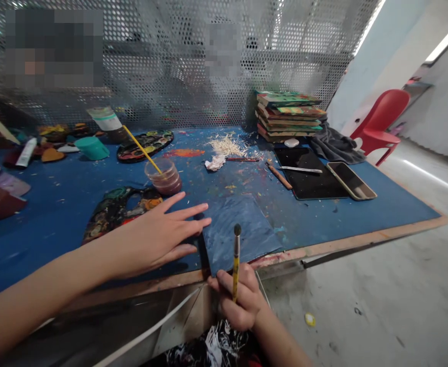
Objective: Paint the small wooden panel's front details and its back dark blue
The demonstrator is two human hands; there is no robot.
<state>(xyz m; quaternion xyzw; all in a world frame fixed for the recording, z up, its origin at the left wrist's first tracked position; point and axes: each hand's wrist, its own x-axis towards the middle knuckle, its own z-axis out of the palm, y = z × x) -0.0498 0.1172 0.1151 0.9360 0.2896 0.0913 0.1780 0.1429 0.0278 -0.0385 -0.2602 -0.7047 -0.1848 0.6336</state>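
A flat sheet or board painted dark blue [239,229] lies at the table's front edge. My left hand [166,229] reaches over its left side, open with the fingers spread; whether the fingertips touch it I cannot tell. My right hand [241,295] is closed around a yellow-handled paintbrush [236,260], held upright with its dark bristles on top. The thumb and finger of that hand are also at the near corner of the blue sheet. Behind my left hand are a paint-covered palette [111,211] and a clear cup of brownish water [163,178] with a yellow stick in it.
A black tablet [311,183] and a phone [351,181] lie to the right, with a carving tool [279,176] alongside. Painted boards [288,117] are stacked behind. Wood shavings [229,146], a second palette [145,145] and a teal cup [93,148] stand farther back, before a perforated metal screen [185,66].
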